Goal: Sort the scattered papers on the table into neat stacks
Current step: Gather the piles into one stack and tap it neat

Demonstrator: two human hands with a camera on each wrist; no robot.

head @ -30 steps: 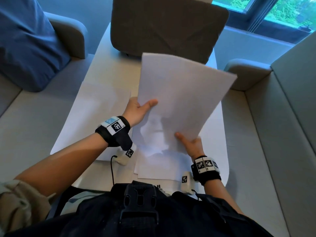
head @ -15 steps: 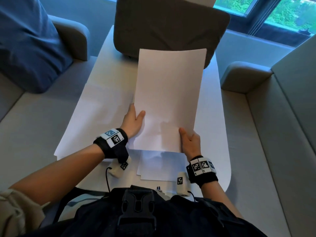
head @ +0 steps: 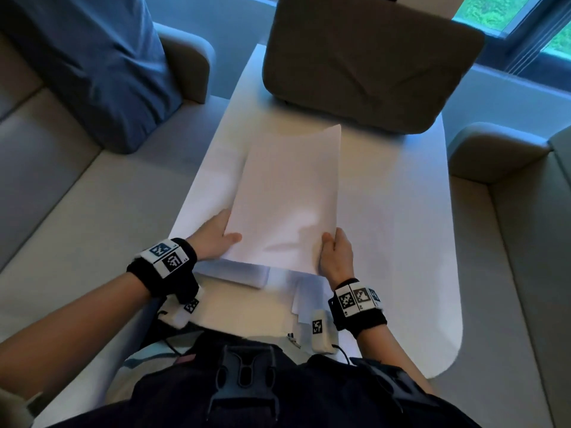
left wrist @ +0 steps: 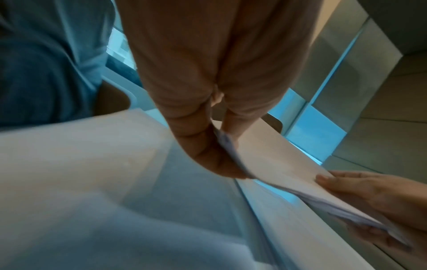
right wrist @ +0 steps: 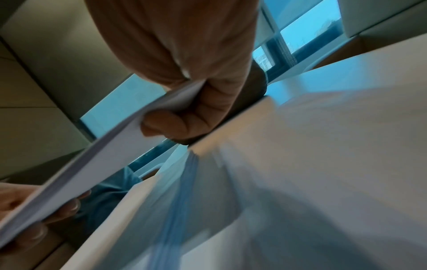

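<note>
Both hands pinch the sheaf (head: 287, 205) at its near corners, the left hand (head: 213, 239) and the right hand (head: 336, 257). Its long axis runs away from the person, above the table (head: 401, 242). More papers (head: 204, 186) lie just left, nearer the left hand.

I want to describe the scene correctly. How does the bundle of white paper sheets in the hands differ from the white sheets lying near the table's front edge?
The held bundle of white sheets is lifted, gripped by the left hand and right hand; the loose white sheets lie flat, untouched. The bundle looks aligned; the loose sheets are fanned. Both are plain white.
</note>
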